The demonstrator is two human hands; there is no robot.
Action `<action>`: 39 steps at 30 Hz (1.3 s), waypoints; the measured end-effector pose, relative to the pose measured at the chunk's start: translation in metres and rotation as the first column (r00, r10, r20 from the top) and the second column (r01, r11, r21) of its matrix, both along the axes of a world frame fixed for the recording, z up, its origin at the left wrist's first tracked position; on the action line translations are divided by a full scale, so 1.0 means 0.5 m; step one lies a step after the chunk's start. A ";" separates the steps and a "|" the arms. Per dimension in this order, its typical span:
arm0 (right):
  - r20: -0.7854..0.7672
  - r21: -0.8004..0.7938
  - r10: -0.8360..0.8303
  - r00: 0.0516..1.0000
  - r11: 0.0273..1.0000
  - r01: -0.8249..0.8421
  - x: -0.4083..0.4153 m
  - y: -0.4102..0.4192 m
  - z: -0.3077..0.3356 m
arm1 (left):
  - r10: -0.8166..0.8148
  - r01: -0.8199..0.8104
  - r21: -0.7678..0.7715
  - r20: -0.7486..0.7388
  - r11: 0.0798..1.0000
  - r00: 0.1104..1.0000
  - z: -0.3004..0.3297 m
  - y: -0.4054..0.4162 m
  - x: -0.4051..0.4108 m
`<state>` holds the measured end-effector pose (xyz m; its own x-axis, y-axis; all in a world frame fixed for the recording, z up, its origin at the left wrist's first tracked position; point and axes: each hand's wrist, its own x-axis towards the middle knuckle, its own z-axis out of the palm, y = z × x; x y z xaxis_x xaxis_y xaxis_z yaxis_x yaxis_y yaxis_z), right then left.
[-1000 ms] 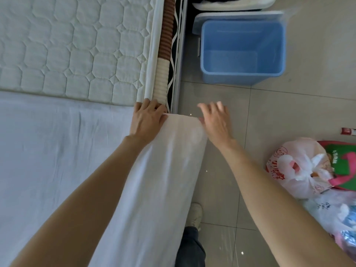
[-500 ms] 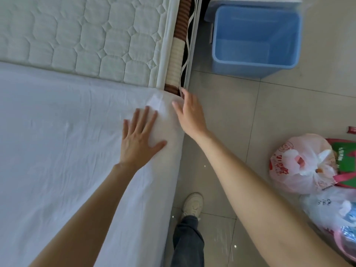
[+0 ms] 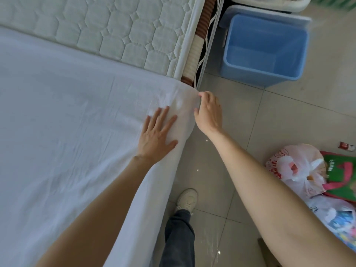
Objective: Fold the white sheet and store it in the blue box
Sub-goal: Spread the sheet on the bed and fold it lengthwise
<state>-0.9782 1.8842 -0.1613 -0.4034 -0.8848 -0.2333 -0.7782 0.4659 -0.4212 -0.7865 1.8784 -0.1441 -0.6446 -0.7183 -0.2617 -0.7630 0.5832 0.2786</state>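
White sheet (image 3: 67, 132), thin and creased, lies over quilted mattress (image 3: 115, 29); left hand (image 3: 157, 136) lies flat on it, fingers spread. Right hand (image 3: 209, 111) just beside, fingers curled, pinching the sheet's corner at the bed edge. Blue box (image 3: 264, 49), smooth rectangular plastic, beyond right hand on glossy tiled floor (image 3: 240, 132).

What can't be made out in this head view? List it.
- White cotton sheet: far side cut by the left and bottom edges; fold count unclear.
- Right hand: fingertips hidden behind the sheet's corner.
- Blue plastic box: motion blur; inside looks bare.
- Knotted plastic bags: contents hidden.
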 end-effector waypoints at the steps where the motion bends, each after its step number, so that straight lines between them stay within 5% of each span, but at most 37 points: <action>1: 0.021 -0.001 0.053 0.998 0.999 -0.053 0.007 0.015 0.015 | 0.003 -0.003 0.003 0.001 1.000 1.000 0.010 0.015 0.013; 10: 0.067 -0.109 0.099 0.993 0.990 -0.091 0.006 0.044 0.051 | 0.089 -0.095 -0.034 -0.143 0.995 0.986 0.041 0.002 0.019; 17: 0.385 0.001 -0.066 0.921 0.997 0.071 -0.041 -0.029 -0.054 | 0.074 -0.096 -0.153 -0.142 0.984 0.987 -0.023 -0.054 -0.031; 22: 0.260 0.219 0.051 0.964 0.969 -0.110 -0.085 0.001 -0.087 | 0.086 -0.107 -0.147 -0.145 0.983 0.986 -0.025 -0.056 -0.028; 27: 0.187 0.451 0.254 0.949 0.836 -0.313 -0.142 0.113 -0.100 | 0.107 -0.118 -0.104 -0.108 0.988 0.988 -0.013 -0.054 -0.035; 31: 0.156 0.329 0.121 0.980 0.929 -0.167 -0.160 0.183 -0.031 | 0.181 -0.187 -0.017 -0.170 0.982 0.969 0.030 -0.018 -0.065; 35: 0.214 0.104 -0.026 0.977 0.995 0.004 -0.101 0.200 0.132 | 0.217 -0.140 0.302 -0.238 0.943 0.947 0.106 0.092 -0.097; 39: 0.317 -0.041 -0.002 0.948 0.999 0.015 -0.030 0.191 0.245 | 0.340 -0.210 0.388 -0.307 0.897 0.889 0.169 0.181 -0.118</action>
